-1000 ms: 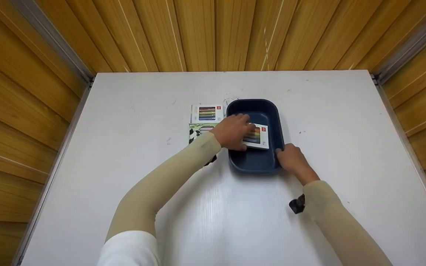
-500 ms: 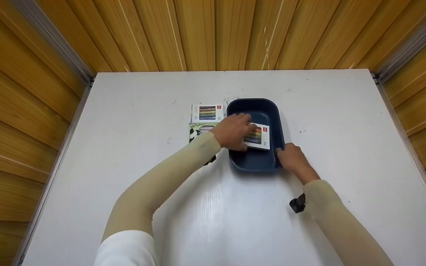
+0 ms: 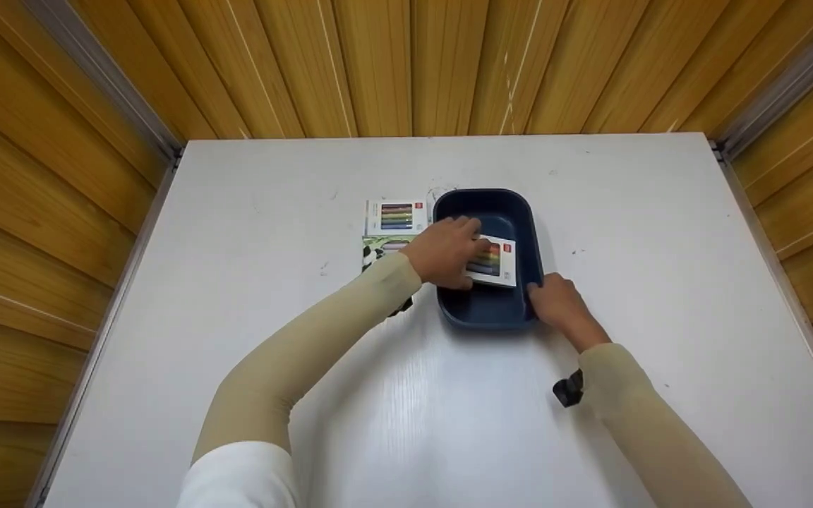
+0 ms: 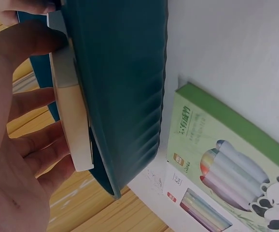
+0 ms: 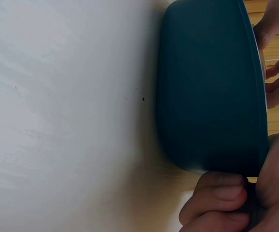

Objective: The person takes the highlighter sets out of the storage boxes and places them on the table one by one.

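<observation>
A dark blue plastic bin [image 3: 484, 310] with rounded corners stands on the white table. My left hand [image 3: 443, 252] reaches over its left side and grips a white box of coloured pens [image 3: 509, 262], thumb and fingers on its edges. In the left wrist view the box [image 4: 73, 113] appears edge-on, right by the bin's rim [image 4: 89, 106]. My right hand [image 3: 560, 307] pinches the bin's right wall near the front corner. In the right wrist view its curled fingers [image 5: 216, 200] lie against the outside of the bin.
Left of the bin lie another white box of coloured pens [image 3: 395, 216] and a green panda-print pen box [image 4: 231, 159], which my left hand and sleeve partly cover in the head view. Wood-look panels [image 3: 442, 67] border the table [image 3: 660, 282] behind and at the sides.
The white box in my left hand has shifted slightly to the right within the bin's outline. Both hands and the bin stay almost in place.
</observation>
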Available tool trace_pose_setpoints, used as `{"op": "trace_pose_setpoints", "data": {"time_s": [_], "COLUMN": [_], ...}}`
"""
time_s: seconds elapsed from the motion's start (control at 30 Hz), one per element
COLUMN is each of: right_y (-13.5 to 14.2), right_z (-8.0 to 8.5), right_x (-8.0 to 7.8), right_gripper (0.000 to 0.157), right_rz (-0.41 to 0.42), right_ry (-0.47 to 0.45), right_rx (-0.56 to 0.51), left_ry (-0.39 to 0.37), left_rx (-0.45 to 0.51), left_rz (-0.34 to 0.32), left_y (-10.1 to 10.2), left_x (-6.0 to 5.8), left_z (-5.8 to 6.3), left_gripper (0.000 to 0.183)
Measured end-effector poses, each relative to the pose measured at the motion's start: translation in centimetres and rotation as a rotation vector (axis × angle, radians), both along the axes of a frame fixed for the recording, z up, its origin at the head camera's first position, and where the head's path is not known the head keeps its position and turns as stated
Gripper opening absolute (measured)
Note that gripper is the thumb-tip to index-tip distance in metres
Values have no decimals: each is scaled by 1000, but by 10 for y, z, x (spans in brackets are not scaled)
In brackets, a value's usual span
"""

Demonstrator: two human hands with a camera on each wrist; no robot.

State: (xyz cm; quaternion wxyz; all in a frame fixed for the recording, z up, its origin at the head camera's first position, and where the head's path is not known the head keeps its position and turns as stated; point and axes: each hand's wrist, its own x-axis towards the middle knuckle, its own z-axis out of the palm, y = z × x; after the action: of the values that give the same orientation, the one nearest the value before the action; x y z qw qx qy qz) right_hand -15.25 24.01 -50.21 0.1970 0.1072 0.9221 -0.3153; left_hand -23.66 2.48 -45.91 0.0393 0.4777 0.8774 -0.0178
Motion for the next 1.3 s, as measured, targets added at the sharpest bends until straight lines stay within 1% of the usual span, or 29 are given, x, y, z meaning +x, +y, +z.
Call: {"op": "trace_pose_setpoints", "data": {"time_s": [0.2, 0.47, 0.73, 0.87, 1.07, 1.3], "right_y": [0, 1, 0, 0, 0, 1], "right_z": [0, 2, 2, 1, 1, 2], "right_x": [0, 1, 1, 1, 1, 1], "right_gripper": [36, 36, 36, 38, 44, 44], "right_rz": [-2, -11, -8, -6, 1, -2], "right_ry": [12, 0, 14, 9, 27, 21], "right_rx": [-18, -15, -3, -3, 9, 10], "left_ry": [-10, -24, -47, -39, -17, -15], "left_rx": [-7, -27, -34, -29, -4, -10], "left_rz": [4, 10, 18, 16, 1, 8], "left_y": [-2, -3, -6, -8, -12, -15], "left_x": [2, 4, 4, 3, 3, 2], "left_z": [4, 10, 12, 11, 11, 13], "left_gripper": [57, 57, 59, 58, 56, 56]}}
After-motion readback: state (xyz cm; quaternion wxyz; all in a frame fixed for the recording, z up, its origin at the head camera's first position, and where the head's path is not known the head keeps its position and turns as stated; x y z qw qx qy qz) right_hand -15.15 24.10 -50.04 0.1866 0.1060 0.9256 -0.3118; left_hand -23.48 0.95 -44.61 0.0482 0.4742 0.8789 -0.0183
